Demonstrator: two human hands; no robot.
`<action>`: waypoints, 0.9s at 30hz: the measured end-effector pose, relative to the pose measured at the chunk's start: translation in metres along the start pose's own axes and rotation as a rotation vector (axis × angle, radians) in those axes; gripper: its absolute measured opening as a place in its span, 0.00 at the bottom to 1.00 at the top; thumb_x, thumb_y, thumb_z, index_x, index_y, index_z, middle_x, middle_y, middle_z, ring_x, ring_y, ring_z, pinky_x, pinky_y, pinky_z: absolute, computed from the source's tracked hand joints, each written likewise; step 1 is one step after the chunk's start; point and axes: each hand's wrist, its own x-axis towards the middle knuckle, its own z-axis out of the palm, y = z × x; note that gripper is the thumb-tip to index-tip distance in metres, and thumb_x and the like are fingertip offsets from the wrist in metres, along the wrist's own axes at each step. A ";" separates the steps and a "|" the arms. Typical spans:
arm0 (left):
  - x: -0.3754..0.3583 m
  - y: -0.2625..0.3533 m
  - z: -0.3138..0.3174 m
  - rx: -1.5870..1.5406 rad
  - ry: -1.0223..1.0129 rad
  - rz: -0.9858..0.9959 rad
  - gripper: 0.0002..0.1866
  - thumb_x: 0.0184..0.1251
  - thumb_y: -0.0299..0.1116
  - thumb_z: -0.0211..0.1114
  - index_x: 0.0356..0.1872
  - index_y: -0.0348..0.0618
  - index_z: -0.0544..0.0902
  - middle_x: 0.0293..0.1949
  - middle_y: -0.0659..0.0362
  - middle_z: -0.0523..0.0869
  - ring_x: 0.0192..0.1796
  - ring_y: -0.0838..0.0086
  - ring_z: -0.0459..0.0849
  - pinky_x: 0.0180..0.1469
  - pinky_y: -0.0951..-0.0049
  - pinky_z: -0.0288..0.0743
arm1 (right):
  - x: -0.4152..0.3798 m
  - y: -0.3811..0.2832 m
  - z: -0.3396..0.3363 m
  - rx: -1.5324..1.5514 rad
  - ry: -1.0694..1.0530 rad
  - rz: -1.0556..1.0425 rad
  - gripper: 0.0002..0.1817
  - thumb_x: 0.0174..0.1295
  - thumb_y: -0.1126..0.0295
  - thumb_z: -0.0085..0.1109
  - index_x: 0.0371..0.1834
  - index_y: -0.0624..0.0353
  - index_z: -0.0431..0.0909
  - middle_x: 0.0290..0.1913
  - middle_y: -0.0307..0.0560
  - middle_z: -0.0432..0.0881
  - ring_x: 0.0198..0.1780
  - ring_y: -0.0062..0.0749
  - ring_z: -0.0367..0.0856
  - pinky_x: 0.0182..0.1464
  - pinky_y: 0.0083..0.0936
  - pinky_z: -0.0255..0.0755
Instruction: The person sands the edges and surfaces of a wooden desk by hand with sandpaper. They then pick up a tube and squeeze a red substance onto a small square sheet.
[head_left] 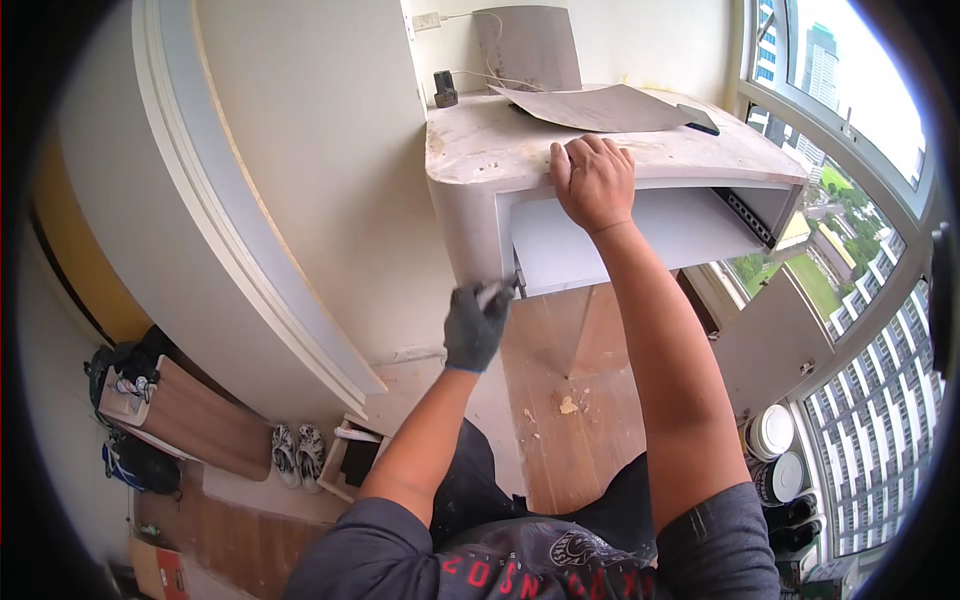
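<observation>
A pale, worn desk (465,145) with a rounded left corner stands in front of me against the wall. Bare and with its fingers curled, my right hand (597,182) grips the desk's front top edge. Lower down, my left hand (474,325) wears a dark grey glove and is closed beside the desk's left post (472,232). Something small and light shows at its fingers, too blurred to name. Right of that hand is the open drawer bay, with a black drawer slide (748,217) on its far inner side. A curved grey sheet (600,107) lies on the desktop.
On the desktop are a black battery-like block (445,90) and a leaning grey panel (530,45). Debris (569,405) lies on the wooden floor. Buckets (771,432) stand by the window at right. Shoes (298,455) and a wooden box (352,455) sit at left.
</observation>
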 end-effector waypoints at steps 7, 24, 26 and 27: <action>0.061 0.034 -0.042 -0.282 0.058 -0.044 0.22 0.63 0.41 0.78 0.41 0.34 0.77 0.32 0.51 0.87 0.34 0.72 0.86 0.36 0.71 0.80 | -0.001 0.002 0.000 -0.001 0.005 -0.025 0.16 0.67 0.56 0.58 0.25 0.51 0.81 0.32 0.40 0.81 0.39 0.40 0.80 0.49 0.38 0.67; 0.121 -0.014 -0.012 -0.335 0.386 -0.216 0.27 0.70 0.50 0.68 0.48 0.30 0.76 0.40 0.40 0.85 0.43 0.49 0.85 0.47 0.55 0.77 | 0.000 -0.002 0.008 -0.128 -0.007 -0.077 0.16 0.71 0.60 0.50 0.28 0.56 0.80 0.32 0.46 0.80 0.40 0.47 0.79 0.46 0.40 0.67; 0.170 -0.009 -0.026 -0.443 0.238 -0.349 0.28 0.71 0.52 0.66 0.46 0.29 0.77 0.39 0.38 0.85 0.42 0.47 0.85 0.46 0.55 0.77 | 0.003 -0.004 0.010 -0.118 0.002 -0.092 0.16 0.71 0.61 0.49 0.29 0.56 0.81 0.32 0.47 0.81 0.39 0.47 0.79 0.46 0.40 0.68; 0.179 -0.006 -0.030 -0.497 0.152 -0.420 0.28 0.71 0.53 0.65 0.45 0.29 0.78 0.38 0.37 0.85 0.42 0.46 0.85 0.45 0.54 0.77 | 0.001 -0.004 0.008 -0.119 -0.002 -0.096 0.16 0.72 0.61 0.49 0.30 0.56 0.81 0.33 0.47 0.81 0.39 0.48 0.79 0.46 0.40 0.68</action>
